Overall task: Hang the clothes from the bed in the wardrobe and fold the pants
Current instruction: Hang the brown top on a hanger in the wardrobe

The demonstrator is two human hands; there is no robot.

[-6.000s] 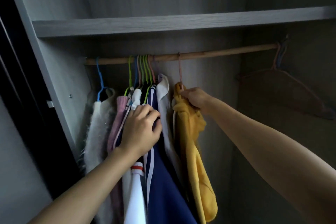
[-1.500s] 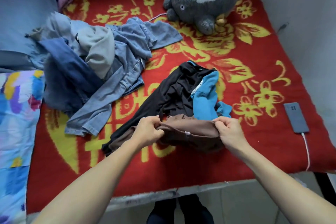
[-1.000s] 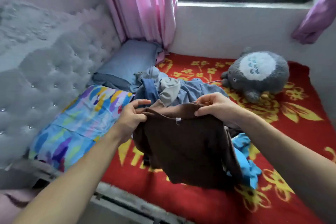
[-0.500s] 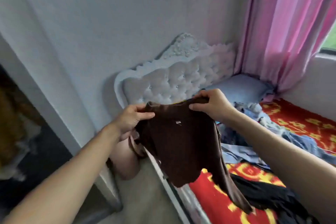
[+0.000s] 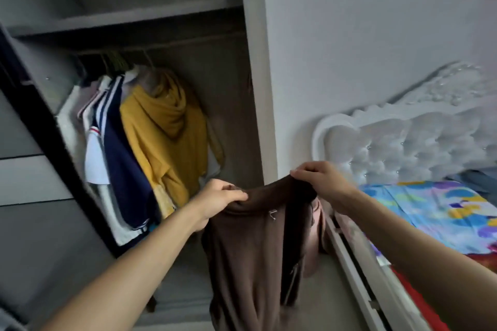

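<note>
- My left hand [image 5: 219, 197] and right hand [image 5: 320, 180] each pinch the brown top [image 5: 255, 250] by its upper edge.
- I see the wardrobe [image 5: 252, 62] open ahead, with a yellow hoodie [image 5: 166, 131] hanging inside.

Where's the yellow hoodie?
The hoodie hangs in the wardrobe, left of centre in the head view, the rightmost garment, beside the navy top.

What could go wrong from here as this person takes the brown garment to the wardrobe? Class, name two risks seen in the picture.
1. The left hand and the right hand alone hold up the brown garment, pinching its top edge; freeing one hand at the wardrobe may let it sag or drop.
2. Its lower part hangs low beside the bed frame, so it might drag on the floor or catch there.
</note>
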